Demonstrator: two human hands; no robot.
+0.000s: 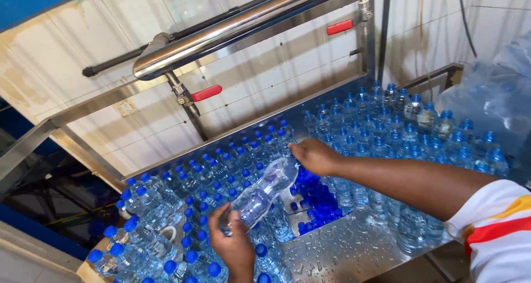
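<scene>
Far left: a cluster of capped water bottles [145,240], clear plastic with blue caps, some tipped over at the desk's left edge. A roll of tape [168,234] sits among them.

Left hand [233,244] low centre, fingers wrapped around one end of a clear bottle [264,190]. That bottle is held tilted above the others, lying diagonally, far end pointing up-right toward the right hand. Can't tell whether it's capped; the hand hides that end.

Behind it: dense upright rows of blue-capped bottles [232,161] filling the wet steel desk [354,250], water droplets on the bare surface.

Centre: pile of loose blue caps [316,199] in a gap between the bottles.

Right hand [314,155] just above the caps, fingers curled downward at the upper end of the tilted bottle, touching or just beside it; grip not clear. Forearm runs right to a white sleeve [498,228] with red and yellow stripes.

Right: more upright bottles [409,122] to the back corner; shrink-wrapped bottle packs [492,89] stacked at the far right.

Above: steel pipe [232,29], red valve handles [207,92] against white tiled wall.
</scene>
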